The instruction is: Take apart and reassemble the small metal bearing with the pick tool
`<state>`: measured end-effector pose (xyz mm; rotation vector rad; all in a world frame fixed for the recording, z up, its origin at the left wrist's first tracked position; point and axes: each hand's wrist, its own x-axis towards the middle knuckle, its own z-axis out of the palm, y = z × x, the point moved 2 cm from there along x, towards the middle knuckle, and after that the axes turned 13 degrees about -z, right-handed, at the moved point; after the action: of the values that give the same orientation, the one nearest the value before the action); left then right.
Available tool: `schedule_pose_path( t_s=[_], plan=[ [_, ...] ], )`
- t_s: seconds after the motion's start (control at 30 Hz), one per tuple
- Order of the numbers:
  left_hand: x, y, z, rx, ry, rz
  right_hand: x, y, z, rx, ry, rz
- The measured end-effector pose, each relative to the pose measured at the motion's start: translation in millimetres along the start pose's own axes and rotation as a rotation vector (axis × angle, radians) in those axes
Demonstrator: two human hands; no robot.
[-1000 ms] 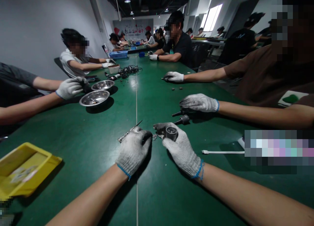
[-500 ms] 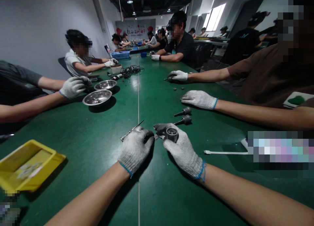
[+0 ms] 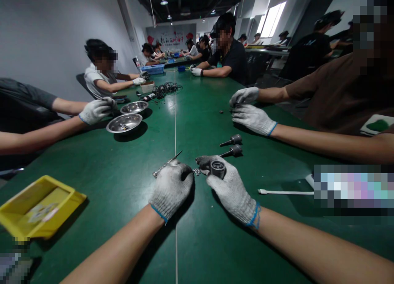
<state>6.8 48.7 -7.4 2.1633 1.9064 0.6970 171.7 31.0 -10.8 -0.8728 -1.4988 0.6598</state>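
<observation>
The left hand (image 3: 170,187) is closed around a pair of tweezers (image 3: 168,164), whose tip points up and right, just left of the frame's centre. The right hand (image 3: 229,187) is curled around a small dark cup-shaped part (image 3: 218,168), held just right of centre with its open mouth upward. A few small rings (image 3: 197,171) are seen between the two hands, over the green table (image 3: 197,243). Both grips are unchanged from half a second ago. Two dark pins (image 3: 231,146) lie just above the right hand. At right of centre, a co-worker's far glove (image 3: 244,96) has been drawn back from the table's middle and is now set just above the near glove (image 3: 253,117).
</observation>
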Motion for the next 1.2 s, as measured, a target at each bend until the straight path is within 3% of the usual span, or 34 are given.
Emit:
schedule_pose_path(
  t_s=[0.33, 1.2],
  plan=[
    [1.1, 2.0, -0.9, 0.044, -0.082, -0.016, 0.1, 0.4, 0.5, 0.011, 0.003, 0.021],
    [1.1, 2.5, -1.2, 0.008, -0.073, -0.040, -3.7, 0.2, 3.4, -0.065, 0.011, -0.017]
  ],
)
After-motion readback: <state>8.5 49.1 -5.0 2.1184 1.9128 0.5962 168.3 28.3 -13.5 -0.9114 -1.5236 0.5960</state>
